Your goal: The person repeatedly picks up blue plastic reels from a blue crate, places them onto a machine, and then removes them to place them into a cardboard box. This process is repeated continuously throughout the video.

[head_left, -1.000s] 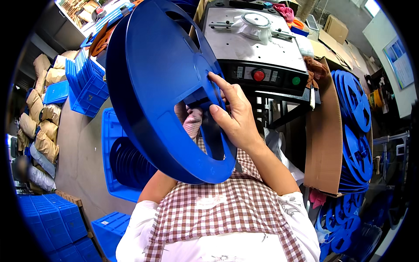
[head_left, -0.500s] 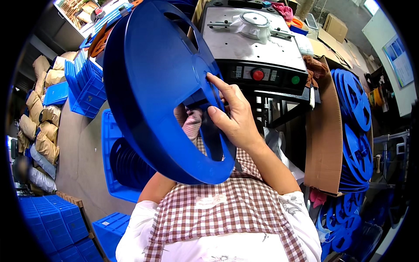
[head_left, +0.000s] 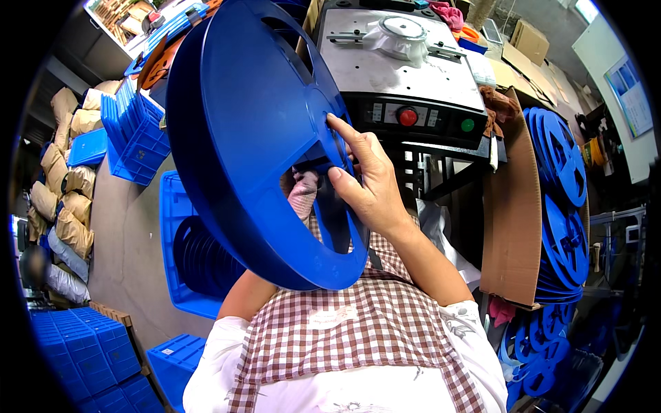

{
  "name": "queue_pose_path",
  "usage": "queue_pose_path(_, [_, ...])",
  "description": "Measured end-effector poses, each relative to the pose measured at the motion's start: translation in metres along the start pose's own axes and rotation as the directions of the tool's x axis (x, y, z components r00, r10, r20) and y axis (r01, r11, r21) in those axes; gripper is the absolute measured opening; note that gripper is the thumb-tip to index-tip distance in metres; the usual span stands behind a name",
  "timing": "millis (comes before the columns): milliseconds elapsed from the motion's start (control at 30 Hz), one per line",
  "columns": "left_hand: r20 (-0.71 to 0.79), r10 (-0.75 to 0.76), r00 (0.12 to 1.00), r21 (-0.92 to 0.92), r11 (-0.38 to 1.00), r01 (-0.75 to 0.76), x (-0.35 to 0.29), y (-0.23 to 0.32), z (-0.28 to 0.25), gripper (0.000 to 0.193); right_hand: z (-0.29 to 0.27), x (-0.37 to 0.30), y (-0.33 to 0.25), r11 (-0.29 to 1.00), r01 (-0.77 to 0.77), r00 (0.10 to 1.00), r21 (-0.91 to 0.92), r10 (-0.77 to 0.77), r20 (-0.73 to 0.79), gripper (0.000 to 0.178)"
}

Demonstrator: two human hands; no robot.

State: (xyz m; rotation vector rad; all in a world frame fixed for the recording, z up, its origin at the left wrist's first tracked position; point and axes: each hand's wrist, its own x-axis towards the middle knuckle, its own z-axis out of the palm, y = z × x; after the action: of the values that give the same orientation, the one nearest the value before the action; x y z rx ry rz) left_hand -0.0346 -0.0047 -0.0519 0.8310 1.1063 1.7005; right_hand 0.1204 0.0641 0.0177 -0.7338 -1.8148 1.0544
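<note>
Head view: blue reel (head_left: pixel 248 117), grey floor (head_left: pixel 124 241) with crates (head_left: pixel 79 344), machine (head_left: pixel 365 72)

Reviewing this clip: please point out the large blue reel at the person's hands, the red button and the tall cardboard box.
Large blue reel (head_left: pixel 251 148): head view, on its flange's flat face.
Red button (head_left: pixel 407 117): head view, on its cap.
Cardboard box (head_left: pixel 509 227): head view, on its brown side wall.

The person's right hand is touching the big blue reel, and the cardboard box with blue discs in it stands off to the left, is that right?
Not quite: the head view shows the cardboard box with blue discs standing off to the right. The right hand is touching the big blue reel, as you said.
</note>
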Motion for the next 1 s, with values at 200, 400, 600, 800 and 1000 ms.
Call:
queue_pose_path(200, [0.043,-0.105,0.994,-0.271,0.956,0.113,0.003,0.001,-0.003,0.077,0.001,-0.001,0.001,1.0,-0.012,1.0,-0.01,0.012,0.004,0.067])
queue_pose_path(400, [0.131,-0.022,0.991,-0.327,0.943,0.064,0.005,0.003,0.002,0.073,-0.004,0.0,-0.001,0.999,0.002,0.999,-0.038,0.0,0.04,0.068])
queue_pose_path(600, [0.228,-0.009,0.974,0.045,0.999,-0.002,0.015,0.056,0.052,0.052,-0.048,0.013,-0.011,0.957,0.01,0.988,-0.289,0.035,0.151,0.082])
queue_pose_path(800, [0.62,0.005,0.785,-0.104,0.992,0.076,0.123,0.008,0.01,0.045,-0.131,0.057,-0.009,0.92,-0.005,0.968,-0.392,0.102,0.227,0.072])
queue_pose_path(1000, [0.352,-0.202,0.914,-0.28,0.909,0.308,0.252,0.048,0.079,0.03,-0.194,0.163,0.033,0.604,-0.001,0.97,-0.797,0.194,0.146,0.07])
